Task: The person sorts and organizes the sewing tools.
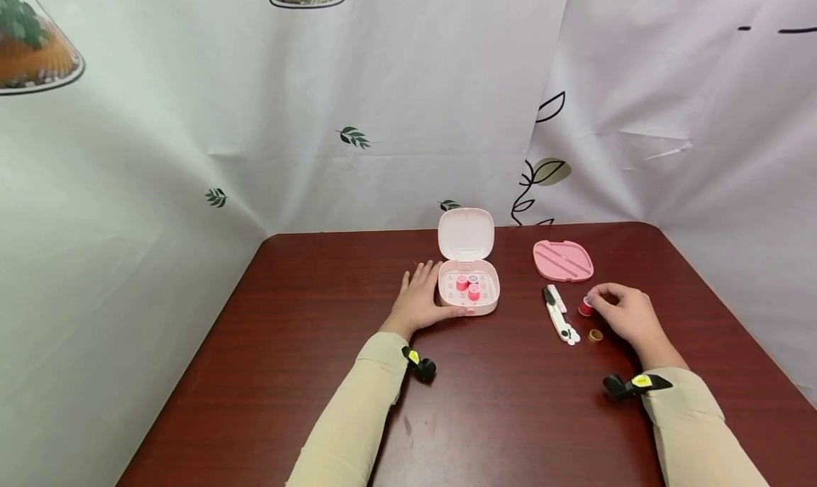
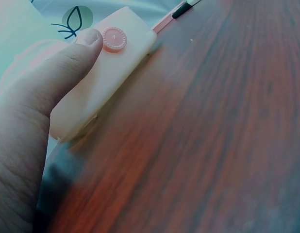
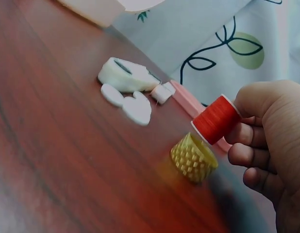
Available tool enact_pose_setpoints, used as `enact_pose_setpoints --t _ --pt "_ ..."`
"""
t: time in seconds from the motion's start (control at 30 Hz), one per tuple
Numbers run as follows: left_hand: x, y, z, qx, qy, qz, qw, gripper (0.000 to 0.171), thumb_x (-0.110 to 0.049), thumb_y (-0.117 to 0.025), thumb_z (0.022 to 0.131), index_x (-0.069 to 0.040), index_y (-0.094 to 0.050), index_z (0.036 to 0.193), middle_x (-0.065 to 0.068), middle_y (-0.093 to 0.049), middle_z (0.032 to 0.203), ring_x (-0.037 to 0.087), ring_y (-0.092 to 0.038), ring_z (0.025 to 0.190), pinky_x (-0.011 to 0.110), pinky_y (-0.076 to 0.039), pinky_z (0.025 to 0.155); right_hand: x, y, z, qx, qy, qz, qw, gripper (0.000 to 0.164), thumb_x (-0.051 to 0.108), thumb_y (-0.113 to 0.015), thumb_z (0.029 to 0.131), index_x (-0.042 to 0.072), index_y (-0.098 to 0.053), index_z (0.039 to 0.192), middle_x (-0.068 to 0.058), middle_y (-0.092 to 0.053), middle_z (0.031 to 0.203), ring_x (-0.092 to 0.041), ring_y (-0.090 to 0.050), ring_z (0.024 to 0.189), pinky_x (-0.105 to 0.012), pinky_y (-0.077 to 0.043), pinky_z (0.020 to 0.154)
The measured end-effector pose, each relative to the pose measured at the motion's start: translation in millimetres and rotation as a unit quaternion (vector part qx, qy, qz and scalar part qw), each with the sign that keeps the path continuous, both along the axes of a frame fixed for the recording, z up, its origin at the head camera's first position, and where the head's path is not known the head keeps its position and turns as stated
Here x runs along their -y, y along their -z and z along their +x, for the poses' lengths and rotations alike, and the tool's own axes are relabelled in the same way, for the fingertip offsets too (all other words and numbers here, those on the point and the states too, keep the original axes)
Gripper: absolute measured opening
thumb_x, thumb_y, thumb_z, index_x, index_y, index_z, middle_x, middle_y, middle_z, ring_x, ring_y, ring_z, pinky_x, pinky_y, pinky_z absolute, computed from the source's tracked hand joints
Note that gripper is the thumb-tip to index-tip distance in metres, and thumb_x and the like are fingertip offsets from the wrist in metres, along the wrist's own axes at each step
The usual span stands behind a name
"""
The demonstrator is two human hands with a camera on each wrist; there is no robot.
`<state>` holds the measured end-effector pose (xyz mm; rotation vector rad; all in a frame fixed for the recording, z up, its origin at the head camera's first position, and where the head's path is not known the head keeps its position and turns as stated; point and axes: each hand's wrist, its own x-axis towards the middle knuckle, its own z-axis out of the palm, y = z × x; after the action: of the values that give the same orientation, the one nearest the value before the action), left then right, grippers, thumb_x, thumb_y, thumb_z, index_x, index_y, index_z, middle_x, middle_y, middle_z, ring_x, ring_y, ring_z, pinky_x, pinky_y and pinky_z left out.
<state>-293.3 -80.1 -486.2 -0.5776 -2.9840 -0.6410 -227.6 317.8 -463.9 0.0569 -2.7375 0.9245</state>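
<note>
A light pink sewing box (image 1: 468, 308) stands with its lid raised, several pink-red spools and one darker-topped spool inside. My left hand (image 1: 418, 299) rests against its left side, fingers spread and fairly straight, with the thumb along the front beside the round pink catch (image 2: 114, 40). To the right, my right hand (image 1: 628, 317) pinches a spool of red thread (image 3: 217, 120) between thumb and fingers. Just below that spool is a dimpled gold thimble (image 3: 193, 158), open at both ends. In the left wrist view, most of the left fingers are hidden.
Between the hands lies a white cutter (image 1: 558, 322) with a dark part, a small pink-and-white piece (image 1: 557, 299) beside it. Behind them is a pink divided tray (image 1: 563, 261). A printed white cloth (image 1: 396, 104) hangs along the table's back edge.
</note>
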Motion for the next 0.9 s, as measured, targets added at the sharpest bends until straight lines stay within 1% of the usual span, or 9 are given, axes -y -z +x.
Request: enact_pose_setpoints --t 0.13,0.23,0.43,0.53,0.67,0.73,0.8,0.9 --pt "0 -0.3 -0.3 -0.003 0.001 0.005 1.0000 0.120 -0.082 -0.066 0.072 -0.014 -0.024 0.161 0.010 -0.026 0.166 0.029 -0.017 0.155 0.054 -0.007 0.124 4 -6.9 -2.7 -0.013 0.007 -0.009 1.000 0.021 0.022 -0.066 0.097 0.002 -0.073 0.100 -0.013 -0.071 0.088 -0.022 -0.053 0.078 -0.028 -0.041 0.064" --pt "0 0.9 -0.7 -0.004 0.000 0.000 1.0000 0.119 -0.082 -0.065 0.073 -0.015 -0.024 0.162 0.009 -0.026 0.166 0.029 -0.016 0.155 0.054 -0.007 0.124 10 -11.3 -6.6 -0.019 0.014 -0.019 1.000 0.023 0.022 -0.066 0.096 0.001 -0.073 0.101 -0.014 -0.070 0.087 -0.023 -0.053 0.077 -0.027 -0.041 0.063" --pt "-1 1.0 -1.0 0.007 -0.002 -0.005 1.0000 0.120 -0.083 -0.065 0.072 -0.017 -0.022 0.162 0.008 -0.023 0.167 0.027 -0.014 0.155 0.052 -0.005 0.124 31 -17.0 -17.7 -0.017 0.006 -0.036 0.999 0.026 0.023 -0.065 0.097 -0.001 -0.073 0.102 -0.016 -0.070 0.090 -0.027 -0.055 0.080 -0.032 -0.044 0.068" --pt "-1 0.1 -0.5 0.005 -0.002 -0.004 1.0000 0.120 -0.082 -0.065 0.072 -0.015 -0.022 0.162 0.009 -0.024 0.167 0.027 -0.014 0.155 0.052 -0.005 0.124 45 -22.3 -24.1 -0.018 -0.003 -0.039 0.999 0.027 0.023 -0.064 0.097 -0.002 -0.073 0.102 -0.016 -0.070 0.089 -0.028 -0.057 0.080 -0.035 -0.045 0.069" --pt "-1 -0.4 -0.1 -0.001 -0.002 -0.003 1.0000 0.120 -0.081 -0.066 0.073 -0.014 -0.023 0.162 0.009 -0.025 0.166 0.028 -0.015 0.155 0.053 -0.006 0.124 61 -30.5 -32.6 -0.031 -0.014 -0.042 0.999 0.024 0.021 -0.064 0.096 -0.001 -0.074 0.101 -0.015 -0.071 0.087 -0.029 -0.058 0.080 -0.036 -0.046 0.070" --pt "-1 0.0 0.1 0.001 -0.002 -0.006 1.0000 0.120 -0.082 -0.065 0.073 -0.014 -0.023 0.162 0.009 -0.025 0.166 0.028 -0.015 0.155 0.053 -0.006 0.124 68 -33.2 -36.6 -0.038 -0.018 -0.048 0.998 0.022 0.019 -0.065 0.096 0.000 -0.074 0.099 -0.013 -0.072 0.085 -0.028 -0.057 0.079 -0.035 -0.046 0.069" --pt "-1 0.2 0.4 0.002 -0.002 -0.005 1.0000 0.119 -0.082 -0.065 0.073 -0.015 -0.023 0.162 0.009 -0.025 0.166 0.028 -0.015 0.155 0.053 -0.006 0.124 75 -34.7 -41.5 -0.048 -0.024 -0.058 0.997 0.018 0.017 -0.067 0.095 0.000 -0.075 0.095 -0.011 -0.072 0.084 -0.025 -0.057 0.080 -0.031 -0.046 0.069" --pt "-1 0.6 0.6 0.002 -0.003 -0.005 1.0000 0.120 -0.082 -0.065 0.073 -0.015 -0.023 0.162 0.008 -0.025 0.166 0.028 -0.015 0.155 0.053 -0.006 0.124 86 -35.7 -47.6 -0.048 -0.041 -0.080 0.995 0.015 0.015 -0.068 0.094 0.002 -0.075 0.091 -0.008 -0.069 0.078 -0.021 -0.055 0.076 -0.025 -0.044 0.065"
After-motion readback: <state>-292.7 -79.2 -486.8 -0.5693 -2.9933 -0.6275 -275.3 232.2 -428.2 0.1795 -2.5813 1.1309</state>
